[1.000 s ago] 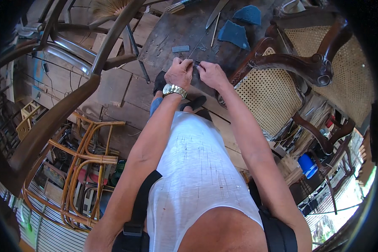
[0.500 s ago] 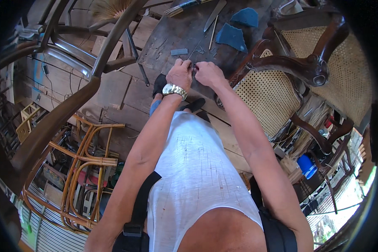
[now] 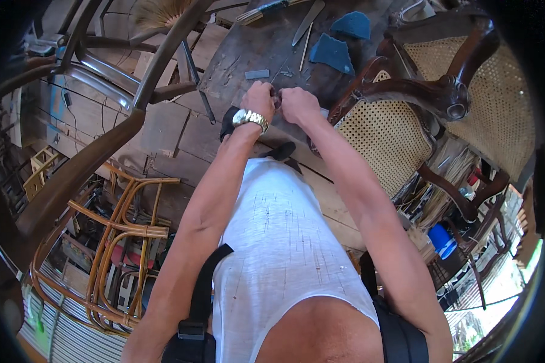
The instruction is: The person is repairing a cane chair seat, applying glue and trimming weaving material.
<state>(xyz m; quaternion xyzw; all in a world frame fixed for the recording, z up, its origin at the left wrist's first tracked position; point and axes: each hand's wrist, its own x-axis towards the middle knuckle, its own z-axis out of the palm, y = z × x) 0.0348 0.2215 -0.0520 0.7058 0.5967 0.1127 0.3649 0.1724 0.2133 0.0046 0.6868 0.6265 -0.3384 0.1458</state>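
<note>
At the near edge of a dark worktop (image 3: 224, 63), my left hand (image 3: 259, 100), with a metal wristwatch (image 3: 250, 119) on its wrist, is closed. Beside it my right hand (image 3: 298, 104) is closed too, knuckles up. Something small and dark shows between the fingertips, too hidden to name. Just beyond them lie a small grey-blue rectangular block (image 3: 257, 74) and several little grey bits (image 3: 286, 72). Farther back are a thin stick (image 3: 306, 47), a pointed flat blade (image 3: 307, 24) and two jagged blue sheet pieces, a nearer one (image 3: 332, 53) and a farther one (image 3: 352, 25).
Carved dark chair frames with woven cane panels (image 3: 384, 142) crowd the right. A dark wooden chair frame (image 3: 133, 115) rises at the left, above plank flooring (image 3: 157, 130). Bent rattan furniture (image 3: 127, 230) stands lower left. A bundle of sticks (image 3: 266, 11) lies at the worktop's far side.
Both hands have turned slightly, with the fingers curled in more and the knuckles higher. They stay close together at the same spot. The things on the worktop lie as before.
</note>
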